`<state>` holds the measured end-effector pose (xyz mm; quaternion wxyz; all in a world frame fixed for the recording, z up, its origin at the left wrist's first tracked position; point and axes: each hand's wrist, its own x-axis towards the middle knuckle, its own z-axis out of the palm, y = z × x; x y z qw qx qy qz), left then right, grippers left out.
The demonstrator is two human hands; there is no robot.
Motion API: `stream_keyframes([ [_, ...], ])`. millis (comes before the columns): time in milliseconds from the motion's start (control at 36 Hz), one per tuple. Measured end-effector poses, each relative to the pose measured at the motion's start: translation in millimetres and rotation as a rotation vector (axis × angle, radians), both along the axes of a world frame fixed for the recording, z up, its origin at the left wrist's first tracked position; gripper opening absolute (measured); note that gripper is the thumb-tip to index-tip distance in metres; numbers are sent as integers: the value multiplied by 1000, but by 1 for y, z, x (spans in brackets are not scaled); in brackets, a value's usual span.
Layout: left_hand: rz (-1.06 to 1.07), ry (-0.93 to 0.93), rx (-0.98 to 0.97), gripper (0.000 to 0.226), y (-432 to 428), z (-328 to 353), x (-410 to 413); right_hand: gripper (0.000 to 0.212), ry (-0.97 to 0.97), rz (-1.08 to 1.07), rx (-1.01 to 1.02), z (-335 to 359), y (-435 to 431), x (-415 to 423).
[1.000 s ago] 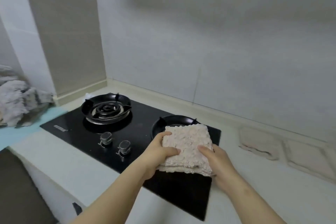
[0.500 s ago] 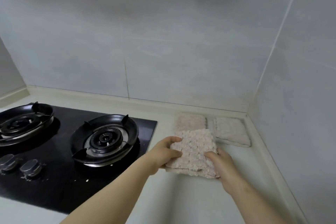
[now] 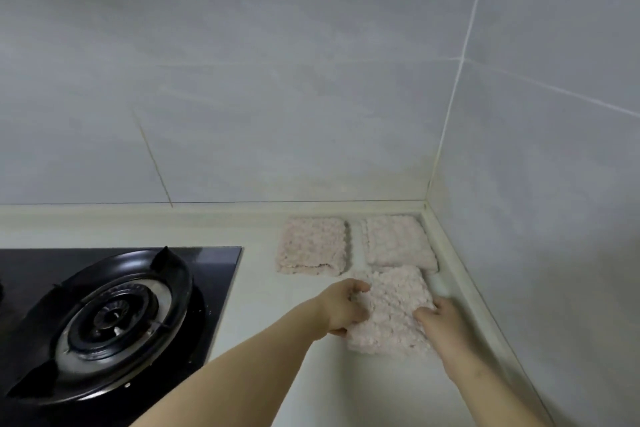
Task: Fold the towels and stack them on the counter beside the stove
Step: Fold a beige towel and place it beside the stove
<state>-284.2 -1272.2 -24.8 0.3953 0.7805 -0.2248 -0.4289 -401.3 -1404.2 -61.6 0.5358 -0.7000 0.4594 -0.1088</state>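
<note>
Countertop point(image 3: 256, 288) — stove point(image 3: 104, 315) left, corner towel point(image 3: 398, 243) beyond

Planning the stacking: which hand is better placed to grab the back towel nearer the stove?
Probably left. The left hand grips the front towel at its stove-side edge, near that back towel; the right hand holds its wall-side edge.

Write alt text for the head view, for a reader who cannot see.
Left hand and right hand grip a folded towel at the counter; behind it lie a back-left towel and a back-right towel. A stove sits left.
</note>
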Motion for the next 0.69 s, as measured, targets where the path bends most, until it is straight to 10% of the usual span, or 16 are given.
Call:
stream_keyframes([
  [333, -64, -53, -65, 71, -29, -15, -10, 54, 110, 79, -335, 15, -12, -2],
  [694, 19, -31, 17, 84, -50, -28, -36, 51, 72, 86, -438, -4, -16, 0],
])
